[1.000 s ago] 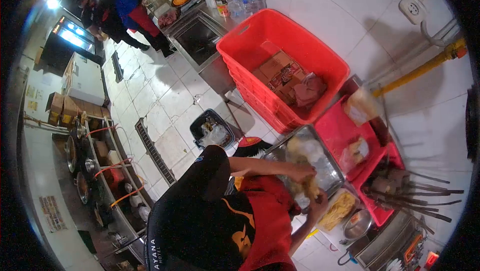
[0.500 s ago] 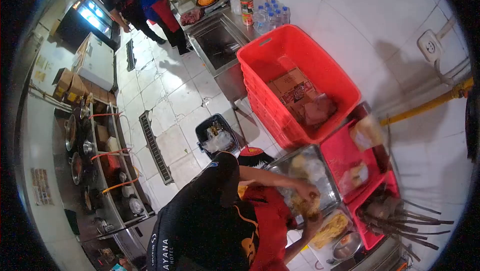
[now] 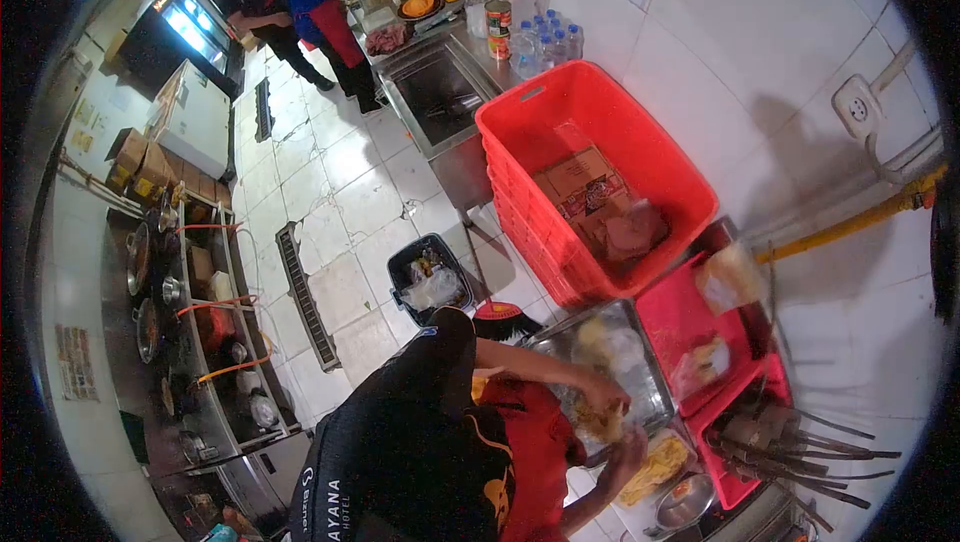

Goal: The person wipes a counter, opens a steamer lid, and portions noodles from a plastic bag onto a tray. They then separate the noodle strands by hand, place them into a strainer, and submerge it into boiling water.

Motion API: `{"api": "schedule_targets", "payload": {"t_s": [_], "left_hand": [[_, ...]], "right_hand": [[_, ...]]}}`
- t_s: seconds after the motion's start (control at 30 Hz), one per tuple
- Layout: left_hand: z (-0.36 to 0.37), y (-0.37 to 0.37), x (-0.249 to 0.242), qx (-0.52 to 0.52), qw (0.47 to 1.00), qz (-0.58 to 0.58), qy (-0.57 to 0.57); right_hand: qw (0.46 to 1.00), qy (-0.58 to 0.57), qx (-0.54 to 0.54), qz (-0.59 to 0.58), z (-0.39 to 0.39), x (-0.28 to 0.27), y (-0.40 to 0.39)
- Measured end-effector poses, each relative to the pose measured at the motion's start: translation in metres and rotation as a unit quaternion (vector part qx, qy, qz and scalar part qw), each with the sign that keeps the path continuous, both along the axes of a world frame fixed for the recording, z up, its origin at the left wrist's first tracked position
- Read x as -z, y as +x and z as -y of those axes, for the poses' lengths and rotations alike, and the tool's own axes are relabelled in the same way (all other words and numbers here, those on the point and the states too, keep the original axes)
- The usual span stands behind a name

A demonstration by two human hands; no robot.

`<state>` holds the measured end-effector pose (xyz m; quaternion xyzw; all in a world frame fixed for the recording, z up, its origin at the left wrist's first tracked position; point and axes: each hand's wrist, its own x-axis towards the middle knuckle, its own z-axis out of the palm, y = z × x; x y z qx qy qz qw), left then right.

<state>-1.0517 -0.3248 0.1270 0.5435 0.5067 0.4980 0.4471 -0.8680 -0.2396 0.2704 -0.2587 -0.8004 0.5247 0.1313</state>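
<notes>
A metal tray lies before me, holding golden crumbs and a whitish heap. My left hand is in its near part, fingers curled round a clump of crumb-coated food whose exact kind I cannot make out. Just below, at the tray's corner, my right hand is held up close to that clump. Its fingers look stretched and slightly apart, though small and blurred. Beside it is a white container of yellow battered-looking food. A round metal bowl stands next to this container.
A deep red crate with cardboard inside stands beyond the tray. A pink-red tray holds bagged food. Dark rods jut out at right. A bin and broom are on the floor. Two people stand near the sink.
My right hand has drawn slightly away from the clump, towards the tray's edge. My left hand stays on the crumbed food, a little lower. The view has shifted slightly.
</notes>
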Motion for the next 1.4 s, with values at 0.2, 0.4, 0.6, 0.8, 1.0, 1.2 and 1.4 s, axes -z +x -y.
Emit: {"api": "schedule_targets", "payload": {"t_s": [0.2,0.4,0.6,0.8,1.0,1.2,1.4], "left_hand": [[-0.024,0.014,0.040,0.005,0.983,-0.171,0.066],[-0.020,0.007,0.014,0.004,0.989,0.140,0.054],[-0.004,0.005,0.014,-0.080,0.970,-0.220,0.058],[-0.005,-0.010,-0.025,-0.047,0.986,0.156,-0.048],[0.003,-0.003,0.038,-0.107,0.886,-0.357,0.276],[0.013,-0.010,-0.036,-0.044,0.997,0.012,-0.067],[0.018,-0.022,-0.040,-0.065,0.945,-0.320,0.022]], "right_hand": [[0.991,-0.121,0.035,0.045,-0.011,0.027,0.011],[0.989,-0.115,0.031,0.086,-0.013,0.054,0.033],[0.986,-0.118,0.104,0.057,0.000,0.012,0.012],[0.990,-0.021,0.074,0.114,-0.018,0.078,0.038],[0.966,-0.245,0.054,-0.064,-0.001,-0.001,0.005],[0.985,-0.132,0.026,0.108,-0.021,0.090,0.028],[0.973,0.206,0.059,0.090,0.011,0.060,0.009]]}}
